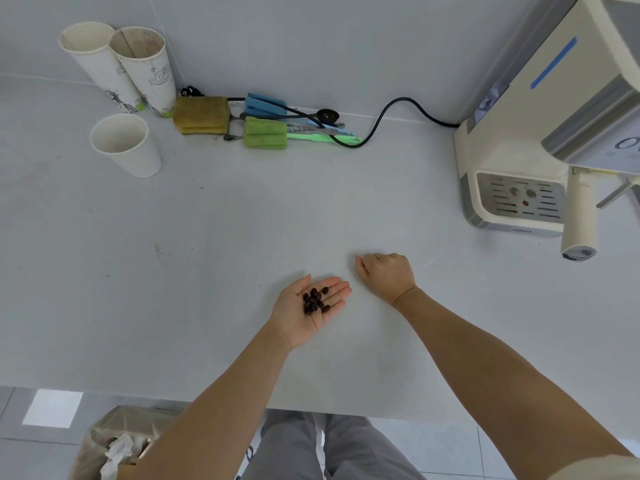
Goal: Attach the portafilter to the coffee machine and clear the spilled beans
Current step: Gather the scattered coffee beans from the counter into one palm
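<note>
My left hand (304,313) lies palm up on the grey counter, with several dark coffee beans (315,301) resting in the cupped palm. Just to its right, my right hand (386,275) rests knuckles up on the counter with its fingers curled under; whether it holds anything is hidden. The cream coffee machine (540,133) stands at the far right. The portafilter's cream handle (580,220) sticks out toward me from under the machine's head, above the drip tray (519,199).
Three paper cups (124,143) stand at the back left. Sponges (201,114), brushes and a black spoon (327,116) lie along the wall, with the machine's black cable (398,105). A lined waste bin (121,441) sits on the floor below the counter's front edge.
</note>
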Demonstrator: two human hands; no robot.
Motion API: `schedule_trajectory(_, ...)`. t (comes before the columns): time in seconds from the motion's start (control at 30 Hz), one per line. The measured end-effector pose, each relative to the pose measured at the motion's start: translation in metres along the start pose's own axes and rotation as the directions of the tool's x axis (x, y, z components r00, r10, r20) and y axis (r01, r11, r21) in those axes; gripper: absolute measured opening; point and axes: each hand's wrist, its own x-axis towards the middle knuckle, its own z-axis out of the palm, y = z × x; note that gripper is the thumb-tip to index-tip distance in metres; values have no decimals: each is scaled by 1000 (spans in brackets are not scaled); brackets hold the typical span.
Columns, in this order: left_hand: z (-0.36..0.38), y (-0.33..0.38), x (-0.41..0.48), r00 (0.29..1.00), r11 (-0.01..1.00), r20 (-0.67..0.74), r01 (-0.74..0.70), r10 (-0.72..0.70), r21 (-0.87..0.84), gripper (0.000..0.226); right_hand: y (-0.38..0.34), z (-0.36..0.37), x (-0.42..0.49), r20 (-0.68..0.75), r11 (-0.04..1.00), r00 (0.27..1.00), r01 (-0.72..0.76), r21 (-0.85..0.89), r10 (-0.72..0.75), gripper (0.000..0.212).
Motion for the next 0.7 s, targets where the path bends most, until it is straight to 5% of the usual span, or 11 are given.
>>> schedule_trajectory(0.23,10,-9,5,1000,999,0,-15,15,-29,49,-33,-29,23,-41,980,997,65,190,-58,67)
schedule_trajectory(0.7,24,-19,1,995,996,-87,-58,53,-60,33,-58,-54,17,76,964,993,71,258,-94,62)
